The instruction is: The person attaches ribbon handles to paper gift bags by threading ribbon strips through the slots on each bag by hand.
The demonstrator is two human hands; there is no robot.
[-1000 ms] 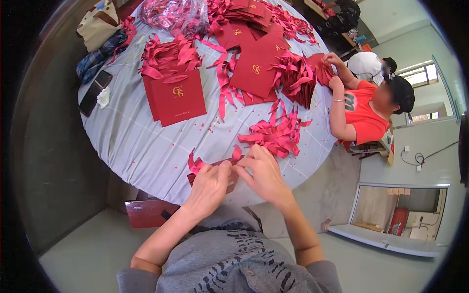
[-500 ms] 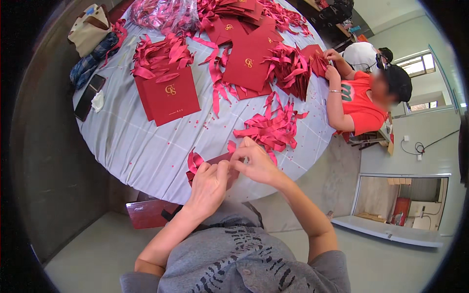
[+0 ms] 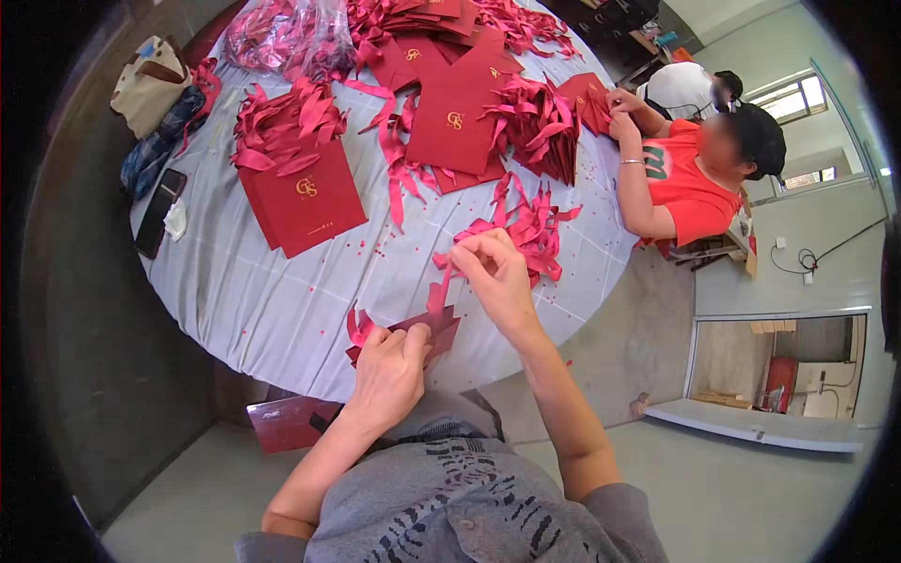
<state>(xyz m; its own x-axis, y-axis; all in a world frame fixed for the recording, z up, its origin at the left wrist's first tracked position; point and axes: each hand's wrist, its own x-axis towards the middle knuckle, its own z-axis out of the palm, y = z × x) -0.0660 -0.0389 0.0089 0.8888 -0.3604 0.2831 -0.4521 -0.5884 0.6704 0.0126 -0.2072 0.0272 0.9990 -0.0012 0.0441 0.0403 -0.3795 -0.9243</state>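
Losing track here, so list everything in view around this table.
Tablecloth: one, pale grey, round table
Bags: many, red, left and centre
Loose ribbons: many, pink, centre-right
Plastic bag: one, clear, far left
Phone: one, black, left edge
Tissue: one, white, beside phone
Handbag: one, cream, far-left edge
Plaid cloth: one, blue, beside handbag
Flat object: one, red, below table
Co-workers: two, red and white tops, right
Left grip: one, bare, holding a red bag
Right grip: one, bare, pinching a ribbon
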